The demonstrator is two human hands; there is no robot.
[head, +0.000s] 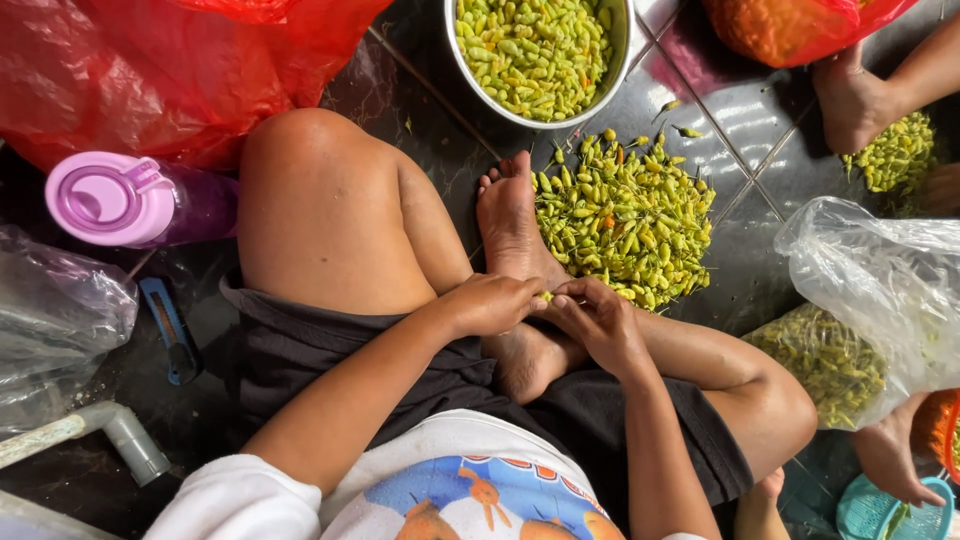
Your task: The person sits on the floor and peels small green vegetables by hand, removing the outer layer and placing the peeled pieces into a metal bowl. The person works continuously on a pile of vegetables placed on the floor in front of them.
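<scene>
Two hands meet over the crossed legs: the left hand (490, 303) and the right hand (598, 318) both pinch one small green chili (546, 296) between their curled fingertips, the rest of each hand loosely closed. Just beyond the hands lies a heap of green chilies (625, 215) on the dark floor (730, 120), and farther out a metal bowl (619, 45) full of them. Well off to the left hand's side stands a purple bottle (125, 200).
</scene>
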